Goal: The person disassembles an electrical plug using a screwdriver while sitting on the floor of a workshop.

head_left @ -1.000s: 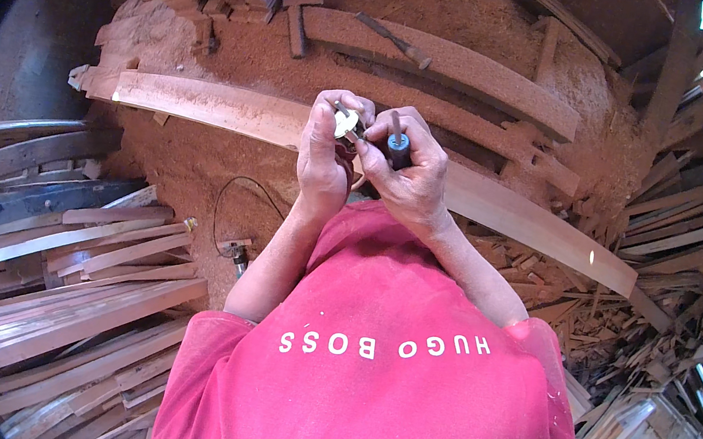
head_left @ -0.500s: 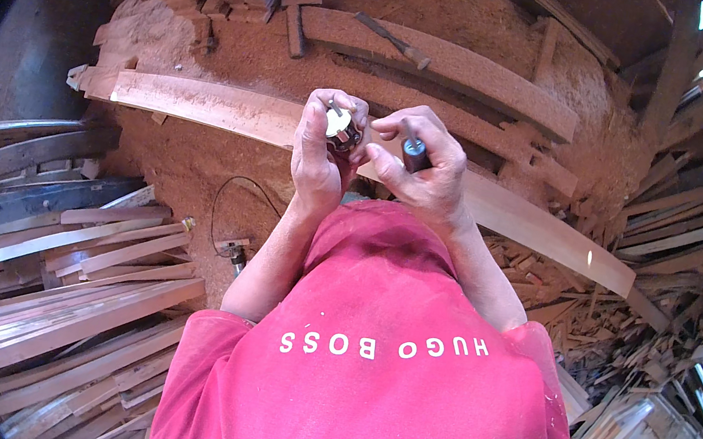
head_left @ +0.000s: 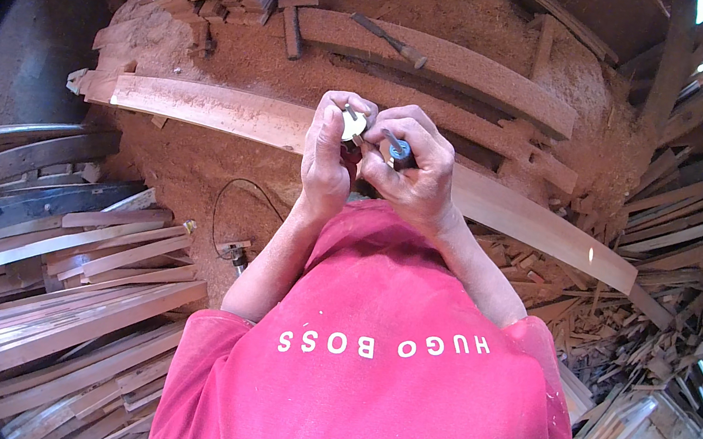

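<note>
Head view: Both hands are raised close together in front of the shirt (head_left: 363, 414), above the board (head_left: 216, 108). The left hand (head_left: 330, 160) is curled inward, its thumb and fingers closed around a part with a pale disc (head_left: 354, 127) at its upper end. A short metal pin (head_left: 348, 110) stands at the disc. The body of the part is mostly hidden by the hand.

The right hand (head_left: 417, 171) is closed around a blue tool (head_left: 400, 150), from which a metal shaft projects toward the upper left. Its index finger and thumb are bent toward the disc; whether they touch it cannot be told. The disc and the blue tool are side by side, a narrow gap between them.

Beyond the board, a hammer (head_left: 292, 34) lies near one end of the curved beam (head_left: 483, 76). A slim hand tool (head_left: 410, 53) rests on this beam. A thin cable (head_left: 215, 211) loops over the sawdust (head_left: 172, 176) beside the left forearm. Wood strips (head_left: 84, 323) are stacked at the left; scrap wood (head_left: 564, 311) is heaped at the right.
</note>
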A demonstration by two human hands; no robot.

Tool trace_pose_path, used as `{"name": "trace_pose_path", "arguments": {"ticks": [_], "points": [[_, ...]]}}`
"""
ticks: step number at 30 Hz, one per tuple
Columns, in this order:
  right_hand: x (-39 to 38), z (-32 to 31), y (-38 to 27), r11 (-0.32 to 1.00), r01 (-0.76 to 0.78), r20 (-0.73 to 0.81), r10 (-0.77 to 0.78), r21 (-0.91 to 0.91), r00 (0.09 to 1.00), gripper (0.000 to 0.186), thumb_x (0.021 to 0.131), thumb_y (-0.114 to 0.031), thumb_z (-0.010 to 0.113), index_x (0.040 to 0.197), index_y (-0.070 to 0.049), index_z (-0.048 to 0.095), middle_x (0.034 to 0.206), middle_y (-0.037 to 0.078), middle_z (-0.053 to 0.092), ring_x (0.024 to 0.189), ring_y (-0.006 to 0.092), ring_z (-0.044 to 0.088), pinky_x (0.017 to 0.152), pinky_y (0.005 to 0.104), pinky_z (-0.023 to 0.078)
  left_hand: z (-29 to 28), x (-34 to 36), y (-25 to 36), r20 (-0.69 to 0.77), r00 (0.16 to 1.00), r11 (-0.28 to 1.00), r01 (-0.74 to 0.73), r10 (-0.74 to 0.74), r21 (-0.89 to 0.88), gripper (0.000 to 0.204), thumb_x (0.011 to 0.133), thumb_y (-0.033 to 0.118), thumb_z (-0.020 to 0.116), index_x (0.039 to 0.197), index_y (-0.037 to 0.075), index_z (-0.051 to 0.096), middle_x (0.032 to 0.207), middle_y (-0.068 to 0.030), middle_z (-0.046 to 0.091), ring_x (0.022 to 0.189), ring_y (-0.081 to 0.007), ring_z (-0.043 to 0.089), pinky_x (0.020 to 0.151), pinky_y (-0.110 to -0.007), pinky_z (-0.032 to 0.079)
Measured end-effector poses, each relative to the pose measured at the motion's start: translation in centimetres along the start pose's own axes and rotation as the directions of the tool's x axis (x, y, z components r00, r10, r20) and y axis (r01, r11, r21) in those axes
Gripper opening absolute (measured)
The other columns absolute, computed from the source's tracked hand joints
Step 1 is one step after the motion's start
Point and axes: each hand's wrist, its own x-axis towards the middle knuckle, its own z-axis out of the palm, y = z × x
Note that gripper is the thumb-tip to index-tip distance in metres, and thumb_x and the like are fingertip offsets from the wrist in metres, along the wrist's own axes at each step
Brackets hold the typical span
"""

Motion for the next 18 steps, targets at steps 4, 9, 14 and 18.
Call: {"name": "trace_pose_path", "arguments": {"ticks": [4, 9, 14, 18], "points": [[-0.2, -0.3, 0.2, 0.999, 0.038, 0.032, -0.039, 0.019, 0.999, 0.020, 0.069, 0.001, 0.073, 0.086, -0.003, 0.064, 0.088, 0.011, 0.066, 0.079, 0.0211, 0.067, 0.068, 0.0310, 0.053, 0.1, 0.1, 0.5, 0.000, 0.999, 0.999, 0.052, -0.052, -0.010, 0.035, 0.105, 0.037, 0.034, 0.106, 0.006, 0.049, 0.092, -0.0048, 0.051, 0.077, -0.0094, 0.047, 0.069, -0.024, 0.040], [0.3, -1.5, -0.4, 0.989, 0.080, 0.114, -0.065, -0.128, 0.991, 0.019, 0.069, -0.006, 0.074, 0.085, -0.006, 0.064, 0.088, 0.009, 0.066, 0.076, 0.0261, 0.068, 0.062, 0.0344, 0.055, 0.3, 0.3, 0.4, -0.022, 1.000, 0.991, 0.023, -0.020, 0.135, 0.033, 0.105, 0.036, 0.035, 0.105, 0.007, 0.049, 0.090, -0.0028, 0.050, 0.073, -0.0071, 0.046, 0.061, -0.021, 0.039], [0.6, -2.7, -1.2, 0.957, 0.100, 0.199, -0.046, -0.272, 0.979, 0.024, 0.068, -0.006, 0.074, 0.090, -0.006, 0.063, 0.090, 0.009, 0.065, 0.071, 0.0247, 0.067, 0.057, 0.0338, 0.053, 0.8, 0.2, 1.9, -0.024, 0.997, 0.946, 0.082, -0.078, 0.313, 0.034, 0.105, 0.038, 0.036, 0.104, 0.007, 0.050, 0.087, -0.0010, 0.049, 0.067, -0.0043, 0.044, 0.054, -0.019, 0.037], [0.5, -3.5, -0.5, 0.860, 0.290, 0.300, -0.169, -0.421, 0.939, 0.036, 0.064, -0.013, 0.077, 0.097, -0.009, 0.062, 0.099, 0.007, 0.064, 0.068, 0.0234, 0.066, 0.056, 0.0339, 0.051, 1.0, 0.6, 2.0, -0.025, 0.998, 0.936, 0.063, -0.058, 0.347, 0.034, 0.104, 0.039, 0.037, 0.103, 0.008, 0.050, 0.081, 0.0014, 0.047, 0.063, -0.0026, 0.043, 0.052, -0.018, 0.035]]}}
